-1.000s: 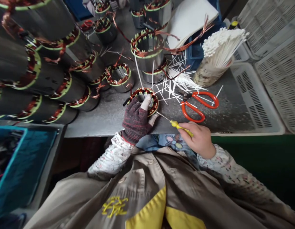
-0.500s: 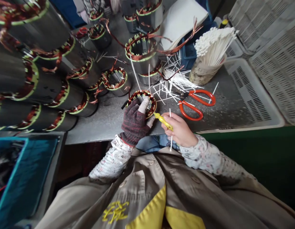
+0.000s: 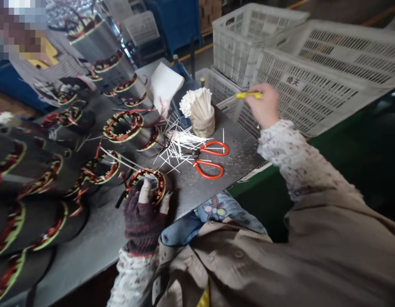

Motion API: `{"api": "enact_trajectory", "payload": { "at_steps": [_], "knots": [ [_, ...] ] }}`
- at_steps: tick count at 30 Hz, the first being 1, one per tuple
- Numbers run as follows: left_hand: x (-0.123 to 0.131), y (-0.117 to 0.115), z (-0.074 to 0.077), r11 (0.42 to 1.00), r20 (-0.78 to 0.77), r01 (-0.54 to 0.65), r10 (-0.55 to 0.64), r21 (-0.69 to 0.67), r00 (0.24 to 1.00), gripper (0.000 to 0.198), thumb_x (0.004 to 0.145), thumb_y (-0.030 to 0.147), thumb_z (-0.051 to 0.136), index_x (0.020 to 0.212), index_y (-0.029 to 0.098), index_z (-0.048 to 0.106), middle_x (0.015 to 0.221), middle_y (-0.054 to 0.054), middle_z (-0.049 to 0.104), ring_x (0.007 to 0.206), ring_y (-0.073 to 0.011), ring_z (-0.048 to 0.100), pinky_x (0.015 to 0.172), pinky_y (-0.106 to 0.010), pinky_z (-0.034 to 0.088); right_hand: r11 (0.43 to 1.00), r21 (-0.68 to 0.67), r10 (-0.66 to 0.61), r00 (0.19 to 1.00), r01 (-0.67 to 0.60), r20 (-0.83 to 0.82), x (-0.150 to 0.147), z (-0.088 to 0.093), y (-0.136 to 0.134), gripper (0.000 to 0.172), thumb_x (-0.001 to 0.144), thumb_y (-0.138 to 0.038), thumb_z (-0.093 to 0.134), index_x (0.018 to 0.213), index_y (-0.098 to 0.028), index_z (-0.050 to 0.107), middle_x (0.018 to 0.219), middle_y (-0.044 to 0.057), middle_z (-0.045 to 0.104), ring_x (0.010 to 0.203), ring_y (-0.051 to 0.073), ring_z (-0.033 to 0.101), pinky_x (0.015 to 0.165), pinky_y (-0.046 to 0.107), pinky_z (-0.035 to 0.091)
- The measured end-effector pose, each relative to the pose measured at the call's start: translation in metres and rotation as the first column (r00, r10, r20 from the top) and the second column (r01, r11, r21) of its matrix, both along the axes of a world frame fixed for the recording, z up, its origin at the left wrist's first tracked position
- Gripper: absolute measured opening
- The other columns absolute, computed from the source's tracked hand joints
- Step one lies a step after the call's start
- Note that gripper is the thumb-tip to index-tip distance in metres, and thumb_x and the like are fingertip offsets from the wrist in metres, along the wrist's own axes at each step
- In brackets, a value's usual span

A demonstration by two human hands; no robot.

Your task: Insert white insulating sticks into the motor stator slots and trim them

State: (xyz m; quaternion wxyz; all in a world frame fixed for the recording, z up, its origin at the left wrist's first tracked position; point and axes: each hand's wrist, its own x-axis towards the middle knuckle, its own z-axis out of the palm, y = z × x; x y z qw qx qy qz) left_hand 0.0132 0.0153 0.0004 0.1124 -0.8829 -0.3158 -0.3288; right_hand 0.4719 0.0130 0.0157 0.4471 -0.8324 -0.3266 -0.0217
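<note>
A small motor stator [image 3: 161,185], ringed with copper windings and a yellow-green edge, stands near the table's front edge. My left hand [image 3: 144,217], in a dark fingerless glove, grips it, with a finger over the opening and the thumb at its right side. White strips rise from the stator toward the upper left. Off to the right, past the table edge and in front of the crates, my right hand [image 3: 265,105] is raised, bare, with its fingers closed on a small yellow-handled tool [image 3: 248,95]. The tool's working end cannot be made out.
Red-handled scissors [image 3: 213,160] lie beside scattered white strips [image 3: 181,143]. A cup [image 3: 203,125] holds white cable ties. Stacked stators [image 3: 40,170] crowd the left; a larger stator [image 3: 123,125] stands behind mine. White plastic crates [image 3: 299,81] stand at right. Someone's striped clothing [image 3: 27,81] shows at upper left.
My right hand has swung away from the stator to the right with the yellow tool. The white tie beside that hand is no longer seen there. The view has turned right.
</note>
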Motion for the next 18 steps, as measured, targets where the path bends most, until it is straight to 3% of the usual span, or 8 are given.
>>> {"api": "enact_trajectory", "payload": {
  "at_steps": [3, 6, 10, 13, 16, 18],
  "knots": [
    [0.001, 0.000, 0.005, 1.000, -0.023, 0.008, -0.008, 0.013, 1.000, 0.091, 0.084, 0.031, 0.087, 0.161, 0.020, 0.041, 0.125, -0.022, 0.072, 0.108, -0.0399, 0.075, 0.090, -0.056, 0.063, 0.987, -0.152, 0.045, 0.998, -0.051, -0.040, 0.004, 0.005, 0.046, 0.028, 0.086, -0.025, 0.066, 0.091, 0.003, 0.069, 0.107, 0.017, 0.078, 0.104, 0.016, 0.069, 0.087, 0.027, 0.045],
    [0.001, 0.001, 0.007, 0.999, -0.038, 0.035, -0.035, 0.007, 0.999, 0.095, 0.083, 0.028, 0.088, 0.163, 0.019, 0.039, 0.125, -0.022, 0.072, 0.109, -0.0399, 0.075, 0.090, -0.056, 0.064, 0.958, -0.258, 0.123, 0.992, -0.122, -0.010, 0.005, 0.009, 0.075, 0.043, 0.086, -0.034, 0.052, 0.076, 0.005, 0.064, 0.110, 0.020, 0.076, 0.119, 0.021, 0.068, 0.085, 0.025, 0.043],
    [0.000, 0.002, 0.007, 0.998, -0.038, 0.058, -0.057, 0.020, 0.998, 0.096, 0.082, 0.026, 0.088, 0.164, 0.018, 0.038, 0.126, -0.024, 0.072, 0.111, -0.0398, 0.074, 0.092, -0.056, 0.064, 0.925, -0.332, 0.193, 0.981, -0.186, -0.011, 0.012, 0.012, 0.104, 0.046, 0.083, -0.041, 0.046, 0.053, -0.005, 0.047, 0.108, 0.021, 0.073, 0.127, 0.026, 0.064, 0.077, 0.024, 0.042],
    [0.000, 0.000, 0.006, 0.999, -0.045, 0.037, -0.036, 0.019, 0.998, 0.094, 0.085, 0.027, 0.086, 0.164, 0.020, 0.036, 0.127, -0.023, 0.072, 0.113, -0.0385, 0.074, 0.094, -0.056, 0.063, 0.904, -0.352, 0.247, 0.968, -0.244, -0.035, 0.012, 0.012, 0.124, 0.046, 0.084, -0.040, 0.046, 0.049, -0.011, 0.035, 0.108, 0.022, 0.072, 0.127, 0.027, 0.064, 0.080, 0.024, 0.043],
    [0.000, -0.003, 0.004, 1.000, -0.035, -0.016, 0.017, 0.020, 0.999, 0.091, 0.086, 0.029, 0.086, 0.163, 0.021, 0.037, 0.124, -0.021, 0.073, 0.111, -0.0366, 0.074, 0.094, -0.054, 0.063, 0.951, -0.205, 0.215, 0.971, -0.233, -0.109, 0.009, 0.015, 0.132, 0.041, 0.091, -0.033, 0.035, 0.054, -0.014, 0.036, 0.105, 0.018, 0.073, 0.119, 0.017, 0.068, 0.079, 0.022, 0.041],
    [0.001, -0.003, 0.002, 1.000, -0.024, -0.014, 0.015, 0.015, 1.000, 0.090, 0.086, 0.030, 0.086, 0.162, 0.020, 0.039, 0.124, -0.021, 0.073, 0.111, -0.0360, 0.074, 0.093, -0.052, 0.062, 0.973, 0.002, 0.226, 0.959, -0.229, -0.171, 0.005, 0.021, 0.124, 0.034, 0.097, -0.023, 0.031, 0.065, -0.017, 0.039, 0.095, 0.010, 0.073, 0.092, 0.002, 0.069, 0.070, 0.016, 0.037]
  ]
}}
